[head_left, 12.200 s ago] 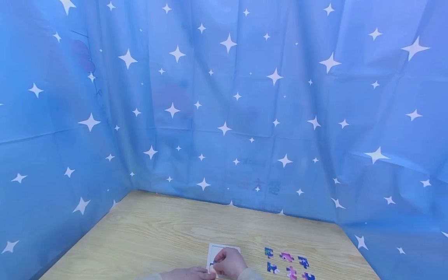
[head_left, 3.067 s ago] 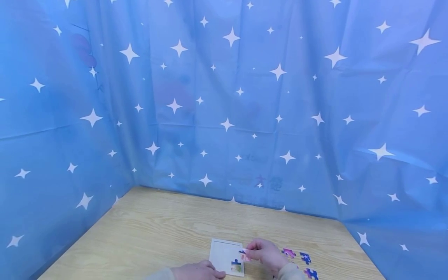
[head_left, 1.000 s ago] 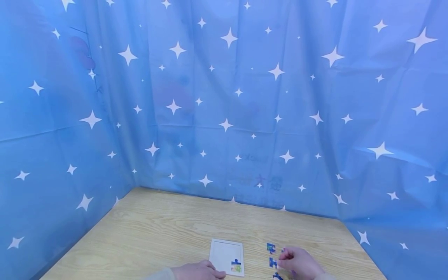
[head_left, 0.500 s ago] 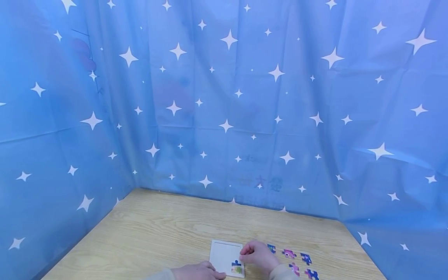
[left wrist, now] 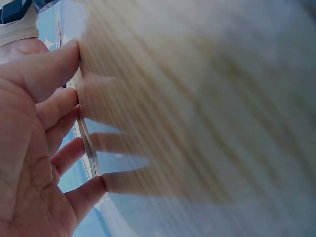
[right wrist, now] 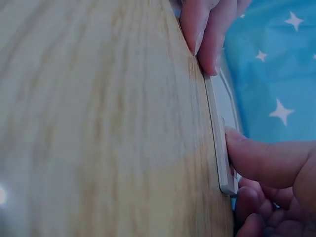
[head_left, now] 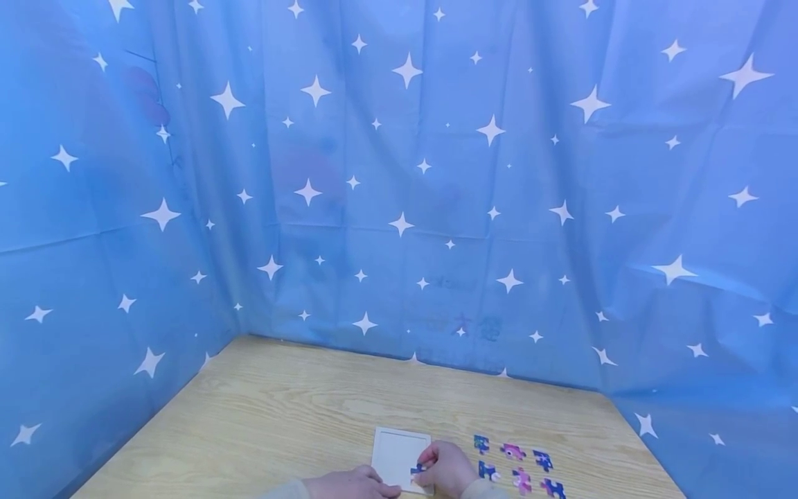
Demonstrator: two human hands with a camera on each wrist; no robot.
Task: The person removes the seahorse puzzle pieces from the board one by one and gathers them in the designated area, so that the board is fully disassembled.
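A shallow white puzzle tray lies flat on the wooden table. One jigsaw piece, dark blue in its visible part, sits in the tray's near right corner. My right hand pinches at this piece with thumb and index finger, which hide much of it; in the right wrist view the thumb reaches over the tray's rim. My left hand rests at the tray's near left corner, fingertips touching its edge. In the left wrist view its fingers extend loosely, apart from each other, down to the table.
Right of the tray, several loose pieces lie in two rows, among them a green-blue one, a pink one with an eye and a blue one. A blue curtain with white stars hangs behind the wooden table.
My right hand has put a pink and blue piece back among the loose ones, then returned left to the tray's corner piece. Earlier it worked inside the tray. My left hand has stayed by the tray.
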